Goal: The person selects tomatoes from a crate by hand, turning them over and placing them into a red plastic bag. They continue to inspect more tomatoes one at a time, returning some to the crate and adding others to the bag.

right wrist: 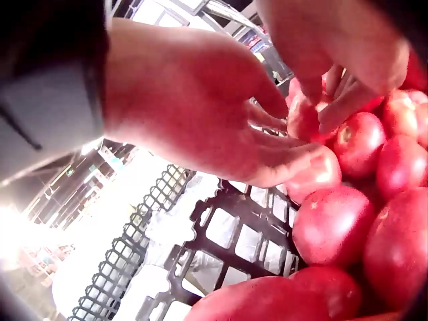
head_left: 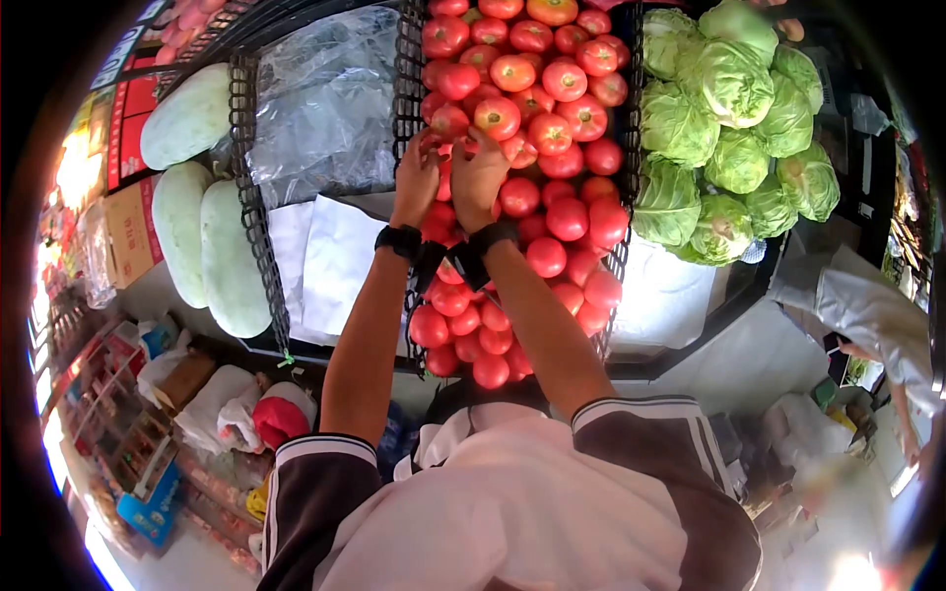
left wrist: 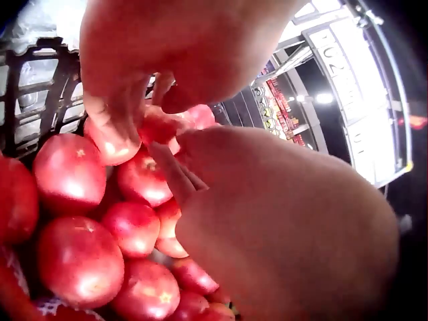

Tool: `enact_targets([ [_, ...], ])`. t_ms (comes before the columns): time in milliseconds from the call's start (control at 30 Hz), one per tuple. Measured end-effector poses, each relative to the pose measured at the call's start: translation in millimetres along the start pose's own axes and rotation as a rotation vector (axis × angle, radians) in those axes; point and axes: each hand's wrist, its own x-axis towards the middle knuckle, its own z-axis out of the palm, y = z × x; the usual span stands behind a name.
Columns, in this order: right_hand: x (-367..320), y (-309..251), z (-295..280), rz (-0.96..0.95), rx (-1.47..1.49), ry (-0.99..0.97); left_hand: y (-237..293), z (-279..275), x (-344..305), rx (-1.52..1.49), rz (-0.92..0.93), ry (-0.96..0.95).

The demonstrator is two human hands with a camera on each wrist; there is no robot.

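In the head view, both hands reach over a long bed of red tomatoes [head_left: 567,219]. My left hand [head_left: 417,184] is beside the black mesh divider, and my right hand [head_left: 480,179] is just to its right. The fingertips nearly meet around one tomato [right wrist: 303,119], partly hidden between them. The left thumb and fingers [left wrist: 117,117] curl against tomatoes there, the lower fingers lying over a second tomato [right wrist: 315,175]. From the other side, the right thumb and fingers [right wrist: 348,107] pinch at the tomato between the hands. Both wrists wear dark bands.
Black mesh dividers [head_left: 258,212] separate the produce. Clear plastic bags [head_left: 320,103] and white sheets [head_left: 340,251] lie left of the tomatoes, with pale green winter melons [head_left: 180,231] further left. Green cabbages [head_left: 734,84] are piled to the right. Another person's arm [head_left: 904,424] shows at far right.
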Motion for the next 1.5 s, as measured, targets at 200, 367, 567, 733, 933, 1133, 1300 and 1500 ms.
enact_targets([
  [200, 9, 1, -39, 0.076, 0.061, -0.268, 22, 3, 5, 0.277, 0.002, -0.016],
  [367, 12, 12, -96, 0.037, 0.037, -0.649, 23, -12, -8, 0.312, 0.042, -0.063],
  [567, -39, 2, -118, -0.255, -0.408, -1.323, 47, -39, -107, 0.386, -0.019, -0.132],
  [733, -75, 1, -120, -0.401, -0.381, -1.138, 15, -41, -213, 0.309, 0.042, -0.135],
  [933, -93, -73, -182, -0.357, -0.228, -0.876, 78, -40, -271, 0.077, -0.069, -0.118],
  [1133, -136, -104, -241, -0.317, 0.048, -0.868, 114, -51, -305, -0.353, -0.206, -0.285],
  [1300, -182, -107, -291, -0.335, 0.32, -0.859, 145, -65, -346, -0.147, -0.185, -0.303],
  [1500, -226, -114, -314, -0.199, 0.271, -0.744, 155, -86, -378, -0.106, -0.102, -0.334],
])
